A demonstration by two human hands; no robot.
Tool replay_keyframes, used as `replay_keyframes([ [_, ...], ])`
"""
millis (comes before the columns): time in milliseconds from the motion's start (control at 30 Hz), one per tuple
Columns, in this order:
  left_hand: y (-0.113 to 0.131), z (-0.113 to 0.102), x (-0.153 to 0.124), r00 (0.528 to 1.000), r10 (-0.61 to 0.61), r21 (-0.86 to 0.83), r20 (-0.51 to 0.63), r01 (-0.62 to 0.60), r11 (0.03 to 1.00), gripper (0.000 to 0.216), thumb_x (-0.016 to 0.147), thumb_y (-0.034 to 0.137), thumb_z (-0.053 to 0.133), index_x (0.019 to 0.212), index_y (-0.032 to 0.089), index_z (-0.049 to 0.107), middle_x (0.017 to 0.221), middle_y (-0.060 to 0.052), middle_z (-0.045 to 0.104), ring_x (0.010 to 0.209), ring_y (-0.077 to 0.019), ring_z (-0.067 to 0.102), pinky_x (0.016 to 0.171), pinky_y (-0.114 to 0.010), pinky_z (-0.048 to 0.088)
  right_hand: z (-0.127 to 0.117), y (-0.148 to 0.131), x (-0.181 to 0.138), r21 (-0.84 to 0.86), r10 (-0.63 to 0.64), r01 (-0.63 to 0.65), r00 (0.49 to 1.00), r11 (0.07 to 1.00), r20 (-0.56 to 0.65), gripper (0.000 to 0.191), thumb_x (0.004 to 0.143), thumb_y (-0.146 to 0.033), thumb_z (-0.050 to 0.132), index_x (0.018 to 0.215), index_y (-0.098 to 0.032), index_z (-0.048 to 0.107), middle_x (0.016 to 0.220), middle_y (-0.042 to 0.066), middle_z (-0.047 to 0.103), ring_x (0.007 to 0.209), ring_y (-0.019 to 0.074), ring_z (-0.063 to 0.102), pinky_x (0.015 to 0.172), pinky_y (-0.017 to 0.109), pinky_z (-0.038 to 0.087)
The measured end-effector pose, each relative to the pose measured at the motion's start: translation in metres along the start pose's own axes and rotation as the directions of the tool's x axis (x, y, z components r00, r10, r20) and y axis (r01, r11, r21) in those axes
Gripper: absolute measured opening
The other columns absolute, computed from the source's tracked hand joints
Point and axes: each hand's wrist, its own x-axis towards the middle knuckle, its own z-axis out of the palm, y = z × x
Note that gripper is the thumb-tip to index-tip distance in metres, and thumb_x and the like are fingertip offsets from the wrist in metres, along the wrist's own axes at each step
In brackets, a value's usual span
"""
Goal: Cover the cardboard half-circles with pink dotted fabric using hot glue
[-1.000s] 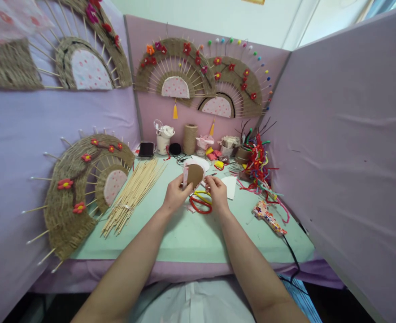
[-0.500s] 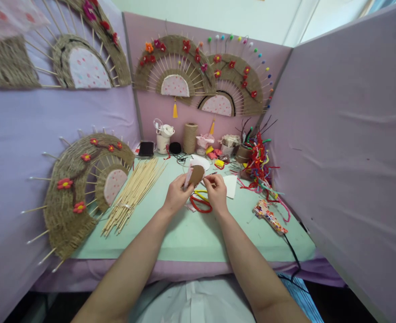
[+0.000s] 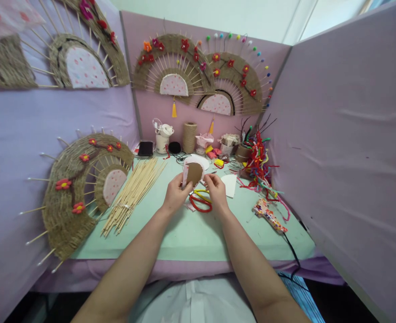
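A brown cardboard piece with pale pink spotted fabric along its edge is held up over the table. My left hand grips its lower left side, thumb on the brown face. At its right edge, my right hand pinches the fabric border between thumb and fingers. Just below the hands lie scissors with red and yellow handles, their blades hidden. A white rounded sheet lies behind the cardboard, and a white quarter-round card is right of my right hand.
Bamboo sticks lie in a bundle at left, beside a twine fan with red flowers. A patterned glue gun with a black cord rests at right. Behind stand a twine spool and tangled pipe cleaners.
The cardboard piece has turned slightly, showing more of its brown face towards me. Both hands keep their hold and have barely shifted.
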Motion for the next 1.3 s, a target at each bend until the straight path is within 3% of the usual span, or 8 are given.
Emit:
replay_keyframes([
  [333, -0.003, 0.006, -0.005, 0.998, 0.059, 0.047, 0.029, -0.06, 0.997, 0.019, 0.074, 0.018, 0.053, 0.09, 0.016, 0.064, 0.082, -0.003, 0.061, 0.074, -0.0153, 0.054, 0.068, -0.024, 0.042, 0.005, 0.004, -0.001, 0.014, -0.021, 0.022, 0.999, 1.0, -0.028, 0.021, 0.072, -0.034, 0.06, 0.083, -0.017, 0.065, 0.075, 0.002, 0.064, 0.067, 0.0145, 0.054, 0.063, 0.027, 0.045],
  [467, -0.002, 0.007, -0.003, 1.0, 0.014, 0.047, -0.012, -0.014, 0.999, 0.019, 0.074, 0.021, 0.054, 0.09, 0.015, 0.062, 0.076, -0.001, 0.06, 0.071, -0.0141, 0.054, 0.067, -0.024, 0.042, 0.005, 0.003, -0.006, -0.089, -0.167, 0.158, 0.98, 0.983, -0.106, 0.018, 0.074, -0.032, 0.059, 0.082, -0.016, 0.064, 0.077, 0.002, 0.062, 0.071, 0.0144, 0.054, 0.067, 0.028, 0.045],
  [567, -0.003, 0.006, 0.0, 0.996, -0.086, -0.109, -0.024, 0.083, 0.991, 0.026, 0.073, 0.024, 0.057, 0.097, 0.015, 0.06, 0.081, -0.001, 0.064, 0.077, -0.015, 0.057, 0.073, -0.026, 0.045, 0.003, 0.001, -0.007, -0.083, -0.242, 0.234, 0.964, 0.969, -0.106, 0.017, 0.075, -0.032, 0.06, 0.081, -0.017, 0.066, 0.081, 0.003, 0.061, 0.075, 0.0149, 0.055, 0.072, 0.028, 0.045],
  [733, 0.0, 0.002, 0.003, 0.966, -0.222, -0.567, 0.134, 0.259, 0.782, 0.05, 0.07, 0.027, 0.064, 0.117, 0.022, 0.048, 0.113, -0.005, 0.063, 0.1, -0.0189, 0.06, 0.086, -0.032, 0.047, 0.001, -0.003, 0.003, 0.363, 0.152, -0.16, 0.987, 0.918, 0.049, 0.025, 0.078, -0.038, 0.054, 0.087, -0.018, 0.067, 0.079, 0.004, 0.065, 0.07, 0.0151, 0.058, 0.068, 0.028, 0.047],
  [833, 0.006, 0.001, -0.001, 0.904, -0.238, -0.603, 0.356, 0.417, 0.68, 0.058, 0.067, 0.026, 0.069, 0.12, 0.024, 0.046, 0.114, -0.005, 0.062, 0.1, -0.0207, 0.061, 0.083, -0.033, 0.049, 0.001, -0.009, 0.004, 0.397, 0.286, -0.415, 0.894, 0.818, 0.345, 0.028, 0.076, -0.039, 0.056, 0.09, -0.017, 0.067, 0.083, 0.007, 0.07, 0.075, 0.0202, 0.063, 0.068, 0.033, 0.05],
  [933, 0.008, 0.0, -0.004, 0.813, -0.218, -0.492, 0.541, 0.515, 0.702, 0.06, 0.066, 0.026, 0.071, 0.121, 0.022, 0.046, 0.106, -0.006, 0.065, 0.089, -0.0208, 0.064, 0.072, -0.03, 0.052, -0.001, -0.015, -0.001, 0.365, 0.345, -0.574, 0.776, 0.733, 0.528, 0.032, 0.079, -0.044, 0.051, 0.089, -0.016, 0.066, 0.083, 0.009, 0.071, 0.076, 0.0233, 0.064, 0.067, 0.037, 0.051],
  [1100, 0.005, -0.001, -0.003, 0.796, -0.246, -0.37, 0.553, 0.499, 0.784, 0.057, 0.068, 0.027, 0.07, 0.119, 0.02, 0.045, 0.094, -0.005, 0.066, 0.077, -0.0191, 0.066, 0.057, -0.026, 0.05, -0.003, -0.016, -0.004, 0.432, 0.354, -0.512, 0.848, 0.743, 0.396, 0.028, 0.08, -0.043, 0.052, 0.08, -0.018, 0.065, 0.075, 0.006, 0.071, 0.073, 0.0215, 0.065, 0.065, 0.034, 0.052],
  [1300, 0.004, 0.0, -0.002, 0.839, -0.24, -0.36, 0.488, 0.444, 0.82, 0.044, 0.069, 0.025, 0.069, 0.106, 0.018, 0.047, 0.098, -0.006, 0.066, 0.085, -0.021, 0.066, 0.067, -0.031, 0.053, 0.001, -0.011, -0.002, 0.388, 0.394, -0.475, 0.878, 0.79, 0.273, 0.04, 0.079, -0.054, 0.055, 0.086, -0.016, 0.065, 0.076, 0.007, 0.072, 0.074, 0.0217, 0.067, 0.063, 0.031, 0.052],
])
